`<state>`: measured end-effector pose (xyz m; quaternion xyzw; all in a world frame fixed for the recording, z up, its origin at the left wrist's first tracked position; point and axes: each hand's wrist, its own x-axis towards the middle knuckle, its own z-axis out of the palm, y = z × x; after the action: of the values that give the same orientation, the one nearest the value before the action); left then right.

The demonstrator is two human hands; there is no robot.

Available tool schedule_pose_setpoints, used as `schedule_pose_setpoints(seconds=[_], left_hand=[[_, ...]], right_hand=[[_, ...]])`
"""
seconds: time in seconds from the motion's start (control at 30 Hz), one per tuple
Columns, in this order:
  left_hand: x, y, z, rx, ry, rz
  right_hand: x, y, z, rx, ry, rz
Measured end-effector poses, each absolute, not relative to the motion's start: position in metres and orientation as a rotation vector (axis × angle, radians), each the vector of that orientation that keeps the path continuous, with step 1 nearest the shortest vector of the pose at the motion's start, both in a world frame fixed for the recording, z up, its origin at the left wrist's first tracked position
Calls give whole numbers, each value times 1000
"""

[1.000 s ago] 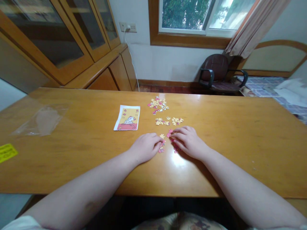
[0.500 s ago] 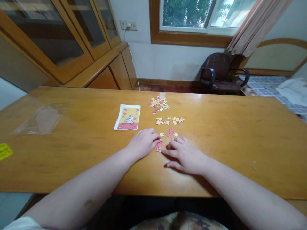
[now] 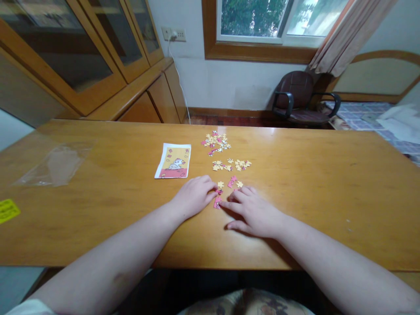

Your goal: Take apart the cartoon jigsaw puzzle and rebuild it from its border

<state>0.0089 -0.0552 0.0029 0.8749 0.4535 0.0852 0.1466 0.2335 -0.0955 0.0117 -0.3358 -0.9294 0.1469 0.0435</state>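
Note:
My left hand (image 3: 196, 194) rests on the table with thumb and fingers closed at a small pink and dark puzzle piece (image 3: 219, 191). Just nearer to me lies a pink puzzle piece with a pale patch (image 3: 217, 202). The outstretched index finger of my right hand (image 3: 251, 212) touches that piece's right edge, its fingers apart. Beyond the hands lie a yellow piece (image 3: 221, 184), joined pink pieces (image 3: 232, 181) and another yellow piece (image 3: 239, 184). A bit of pink shows by the right fingers, mostly covered.
Yellow pieces (image 3: 243, 165) lie in a row farther back, with a mixed pile (image 3: 216, 142) behind. A picture card (image 3: 173, 162) of a white animal lies left. A clear plastic bag (image 3: 62, 164) and a yellow label (image 3: 8, 211) are at far left. An armchair (image 3: 295, 94) stands beyond the table.
A small gap now shows between the two pink pieces at my fingers, and the nearer one looks slightly turned. Both hands stay almost in place. The view has shifted slightly.

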Motion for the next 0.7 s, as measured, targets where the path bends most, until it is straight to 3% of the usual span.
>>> schedule_pose_setpoints(seconds=[0.7], left_hand=[[8, -57, 2, 2519, 1227, 208]], right_hand=[[235, -94, 11, -1145, -2742, 394]])
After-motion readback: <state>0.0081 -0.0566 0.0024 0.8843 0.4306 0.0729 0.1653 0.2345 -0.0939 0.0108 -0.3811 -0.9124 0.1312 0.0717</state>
